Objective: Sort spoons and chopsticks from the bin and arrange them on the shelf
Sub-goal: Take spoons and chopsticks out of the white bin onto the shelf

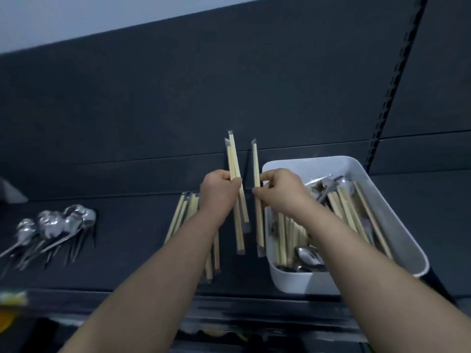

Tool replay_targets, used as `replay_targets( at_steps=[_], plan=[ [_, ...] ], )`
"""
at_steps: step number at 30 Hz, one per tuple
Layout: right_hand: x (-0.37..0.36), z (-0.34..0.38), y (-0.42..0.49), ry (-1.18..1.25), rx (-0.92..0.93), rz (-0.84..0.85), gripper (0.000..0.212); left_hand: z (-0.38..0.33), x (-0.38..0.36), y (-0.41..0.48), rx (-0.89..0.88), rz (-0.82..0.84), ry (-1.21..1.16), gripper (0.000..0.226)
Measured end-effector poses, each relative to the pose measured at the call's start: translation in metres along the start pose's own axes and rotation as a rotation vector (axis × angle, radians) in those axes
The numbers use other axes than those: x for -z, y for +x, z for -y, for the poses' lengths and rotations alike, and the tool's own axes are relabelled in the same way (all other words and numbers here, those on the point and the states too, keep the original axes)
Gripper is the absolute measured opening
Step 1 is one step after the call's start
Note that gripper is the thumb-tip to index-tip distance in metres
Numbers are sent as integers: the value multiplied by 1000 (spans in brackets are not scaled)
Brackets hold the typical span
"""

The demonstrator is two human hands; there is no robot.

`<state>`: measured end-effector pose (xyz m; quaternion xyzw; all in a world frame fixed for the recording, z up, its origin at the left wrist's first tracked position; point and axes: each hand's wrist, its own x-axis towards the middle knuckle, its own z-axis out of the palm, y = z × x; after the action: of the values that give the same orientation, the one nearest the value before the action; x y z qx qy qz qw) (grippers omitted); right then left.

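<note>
mid-sort, left hand (219, 192) grips two wrapped chopsticks (235, 179), right hand (279, 191) pinches another pair (257, 169); next, probably onto the shelf pile (182, 215).

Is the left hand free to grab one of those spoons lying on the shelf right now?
Probably not yet. Nothing stands between the left hand and the spoons, but it grips wrapped chopsticks, so it would likely have to put them down first.

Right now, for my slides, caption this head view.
Left hand and right hand hold wrapped chopsticks above the shelf, beside the white bin.
</note>
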<state>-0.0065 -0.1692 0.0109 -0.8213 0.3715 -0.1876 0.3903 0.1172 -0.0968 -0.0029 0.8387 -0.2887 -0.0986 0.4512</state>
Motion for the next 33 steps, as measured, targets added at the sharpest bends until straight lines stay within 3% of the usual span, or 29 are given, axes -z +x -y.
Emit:
replay_targets(
  at_steps=[6,8,11,14,17,20,29,33],
  plan=[
    [-80,26,5,-264,-75,214,15,80,54,5,162,199,221,27],
    [-101,30,7,-272,-93,237,18,98,61,8,169,207,238,13],
    [-123,35,10,-300,-87,232,23,117,68,17,174,214,240,31],
    [-122,37,8,-514,12,85,19,119,74,24,63,181,303,31],
    [-106,31,1,-689,164,-101,22,111,70,30,5,173,226,31],
    [-84,17,-5,-763,190,-226,24,91,51,32,-80,190,172,27],
    [-3,-47,-35,-805,-72,-284,29,-13,-36,-7,-322,346,74,27],
    [34,-80,-46,-779,-201,-234,24,-41,-71,-27,-379,477,252,33]
  ],
)
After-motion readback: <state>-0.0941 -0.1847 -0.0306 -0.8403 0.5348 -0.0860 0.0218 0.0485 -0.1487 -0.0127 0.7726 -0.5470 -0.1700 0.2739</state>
